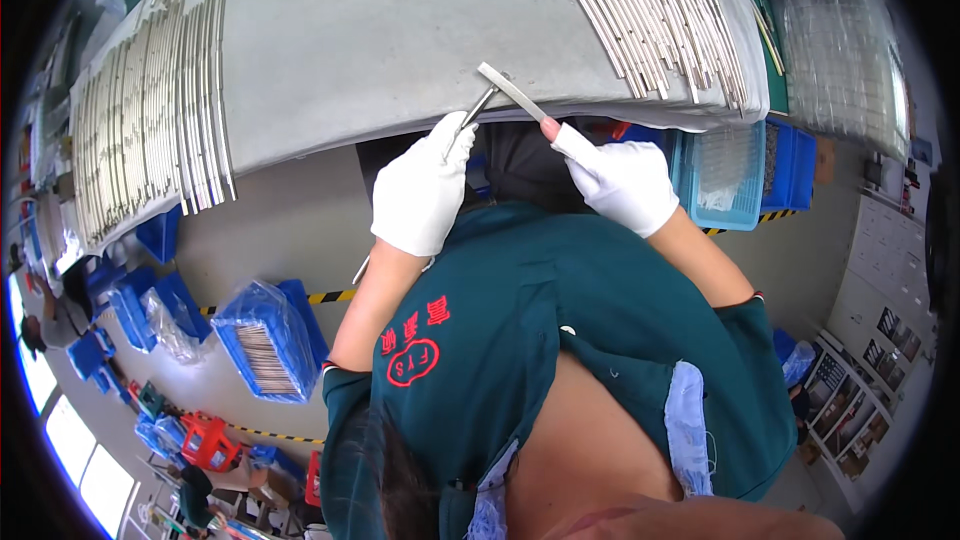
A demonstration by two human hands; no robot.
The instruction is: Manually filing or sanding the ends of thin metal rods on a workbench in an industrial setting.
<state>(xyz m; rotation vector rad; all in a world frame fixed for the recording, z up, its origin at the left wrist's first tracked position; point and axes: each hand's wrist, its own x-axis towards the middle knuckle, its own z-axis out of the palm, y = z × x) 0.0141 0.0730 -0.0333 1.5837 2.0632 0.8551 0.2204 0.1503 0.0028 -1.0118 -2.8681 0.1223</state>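
My left hand point(418, 190), in a white glove, is closed around a thin metal rod point(480, 107). The rod slants up past the fingers, and what looks like its other end shows below the wrist. In my gloved right hand point(628, 183), a narrow flat light-grey strip point(512, 90) is pinched, with one bare fingertip laid along it. The strip crosses the rod's upper end near the table's front edge; whether they touch I cannot tell. Both hands are between my body and the grey-covered table point(380, 30).
Rows of metal rods lie on the table at left point(150, 105) and right point(655, 15). A light-blue basket point(740, 215) and a blue bin point(797, 165) are at the right. At the lower left stands a plastic-lined blue crate point(235, 325) of rods. Clear plastic trays point(840, 50) are far right.
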